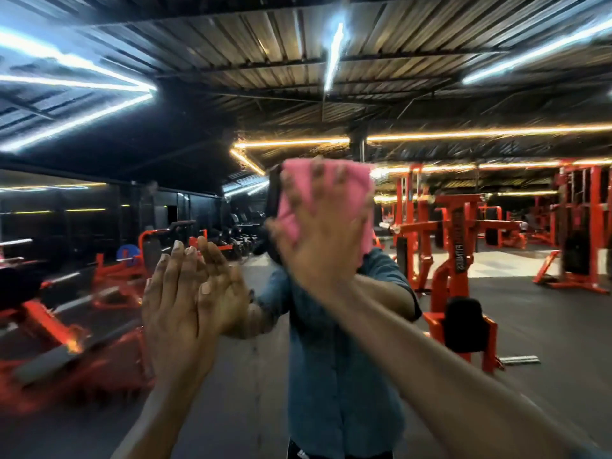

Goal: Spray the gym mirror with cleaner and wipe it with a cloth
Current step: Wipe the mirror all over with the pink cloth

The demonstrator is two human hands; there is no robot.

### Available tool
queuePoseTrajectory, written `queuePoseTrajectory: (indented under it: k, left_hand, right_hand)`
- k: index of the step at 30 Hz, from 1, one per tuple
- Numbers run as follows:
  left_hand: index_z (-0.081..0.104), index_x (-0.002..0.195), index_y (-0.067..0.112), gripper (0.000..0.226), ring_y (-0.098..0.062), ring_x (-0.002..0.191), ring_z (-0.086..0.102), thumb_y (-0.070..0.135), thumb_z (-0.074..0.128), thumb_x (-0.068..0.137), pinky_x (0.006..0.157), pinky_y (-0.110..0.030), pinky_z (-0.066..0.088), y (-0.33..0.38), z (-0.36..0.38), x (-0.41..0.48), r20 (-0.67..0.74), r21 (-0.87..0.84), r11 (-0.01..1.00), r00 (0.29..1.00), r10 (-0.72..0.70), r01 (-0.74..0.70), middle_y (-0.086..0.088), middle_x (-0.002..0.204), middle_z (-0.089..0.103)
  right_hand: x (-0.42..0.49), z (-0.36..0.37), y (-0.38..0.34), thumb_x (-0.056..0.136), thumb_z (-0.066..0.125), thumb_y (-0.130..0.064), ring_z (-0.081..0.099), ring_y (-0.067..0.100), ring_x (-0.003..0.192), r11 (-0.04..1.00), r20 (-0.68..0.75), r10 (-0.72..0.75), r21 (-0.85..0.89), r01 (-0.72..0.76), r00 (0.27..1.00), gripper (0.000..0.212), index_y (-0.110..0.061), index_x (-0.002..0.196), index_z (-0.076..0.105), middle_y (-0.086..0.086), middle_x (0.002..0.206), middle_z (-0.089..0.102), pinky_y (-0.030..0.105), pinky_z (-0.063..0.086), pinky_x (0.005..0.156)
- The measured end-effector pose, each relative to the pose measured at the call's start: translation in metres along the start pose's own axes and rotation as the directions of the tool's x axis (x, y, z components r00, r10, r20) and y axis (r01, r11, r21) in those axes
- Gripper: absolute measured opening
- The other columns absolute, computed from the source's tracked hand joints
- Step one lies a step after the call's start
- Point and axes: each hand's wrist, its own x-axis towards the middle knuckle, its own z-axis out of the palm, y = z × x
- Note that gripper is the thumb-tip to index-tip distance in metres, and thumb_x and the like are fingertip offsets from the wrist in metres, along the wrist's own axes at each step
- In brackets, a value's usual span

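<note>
The right hand (319,233) lay flat with fingers spread, pressing a folded pink cloth (326,197) against the gym mirror (463,293), a little right of centre and above the other hand. The left hand (180,299) was also open, its straight fingers held close together, palm resting on the glass just to the left and lower, meeting its own reflection; it held nothing and seemed to serve as a brace. No spray bottle showed anywhere in view, so whether the glass had been sprayed could not be told from this moment; judging by the cloth already on the mirror, the wiping stage appeared to be under way. The glass showed no clear wet streaks or foam, partly because of motion blur, so how much of it was clean could not be judged. Outward from the hands, the mirror reflected a person in a blue shirt (341,376), orange weight machines (453,246) to the right and left, and strip lights (480,132) under a corrugated ceiling. Most of the wide mirror probably remained to be wiped.
</note>
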Motion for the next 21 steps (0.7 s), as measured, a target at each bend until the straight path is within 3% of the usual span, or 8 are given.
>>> queuePoseTrajectory:
  k: [3,5,9,12,15,18,21]
  left_hand:
    - [0.047,0.153,0.005,0.06,-0.032,0.154,0.032,0.038,0.027,0.107,0.126,-0.045,0.021,-0.02,-0.006,-0.002,0.016,-0.009,1.0,1.0,-0.008,0.008,-0.01,0.165,0.038]
    - [0.047,0.154,0.005,0.06,-0.031,0.154,0.033,0.037,0.028,0.107,0.125,-0.047,0.023,-0.033,-0.009,-0.002,0.036,-0.016,1.0,0.999,-0.001,0.001,-0.01,0.164,0.039]
    - [0.046,0.154,0.007,0.059,-0.027,0.155,0.03,0.037,0.03,0.107,0.125,-0.047,0.022,-0.054,-0.013,0.003,0.072,-0.032,0.999,0.997,0.024,-0.022,-0.007,0.166,0.037]
    - [0.045,0.156,0.008,0.059,-0.027,0.156,0.028,0.036,0.031,0.106,0.125,-0.049,0.023,-0.066,-0.013,0.014,0.085,-0.054,0.998,0.996,0.041,-0.037,-0.005,0.167,0.035]
    - [0.045,0.155,0.007,0.058,-0.028,0.156,0.028,0.034,0.033,0.106,0.125,-0.05,0.024,-0.076,-0.016,0.022,0.063,-0.081,0.996,0.997,0.051,-0.046,-0.007,0.167,0.036]
    - [0.045,0.155,0.008,0.057,-0.027,0.156,0.028,0.034,0.033,0.106,0.125,-0.05,0.023,-0.088,-0.018,0.027,0.051,-0.099,0.994,0.998,0.049,-0.044,-0.006,0.167,0.036]
    - [0.046,0.155,0.007,0.057,-0.03,0.154,0.03,0.033,0.032,0.105,0.125,-0.051,0.023,-0.103,-0.021,0.03,0.036,-0.108,0.993,0.998,0.045,-0.04,-0.008,0.166,0.037]
  right_hand:
    - [-0.088,0.025,-0.04,0.102,0.038,-0.069,-0.005,0.032,0.161,0.97,0.104,-0.231,0.098,0.222,0.967,0.075,-0.039,0.165,0.011,0.001,0.175,-0.003,0.072,0.009,0.12]
    - [-0.143,0.033,-0.036,0.101,0.043,-0.068,0.0,0.028,0.161,0.969,0.136,-0.24,0.084,0.23,0.961,0.074,-0.042,0.164,0.016,-0.003,0.175,0.002,0.07,0.019,0.118]
    - [-0.149,0.023,0.012,0.099,0.029,-0.073,0.006,0.033,0.161,0.999,0.117,0.03,-0.04,-0.025,0.993,0.073,-0.039,0.163,0.023,0.005,0.175,0.008,0.073,0.016,0.118]
    - [-0.068,0.002,0.044,0.101,0.021,-0.073,0.005,0.037,0.16,0.958,-0.007,0.261,-0.122,-0.26,0.965,0.078,-0.029,0.165,0.02,0.012,0.174,0.008,0.072,0.01,0.119]
    - [0.023,-0.008,0.022,0.099,0.017,-0.077,0.005,0.034,0.16,0.93,-0.118,0.345,-0.092,-0.356,0.931,0.081,-0.032,0.166,0.016,0.01,0.174,0.008,0.07,0.009,0.12]
    - [0.048,0.008,-0.056,0.097,0.03,-0.078,0.005,0.036,0.16,0.984,-0.112,0.15,-0.075,-0.159,0.982,0.082,-0.035,0.165,0.016,0.011,0.174,0.009,0.069,0.006,0.121]
    - [-0.023,0.034,-0.122,0.099,0.038,-0.073,-0.006,0.033,0.16,0.988,0.046,-0.156,0.01,0.155,0.987,0.08,-0.037,0.165,0.012,0.006,0.175,0.0,0.071,0.005,0.12]
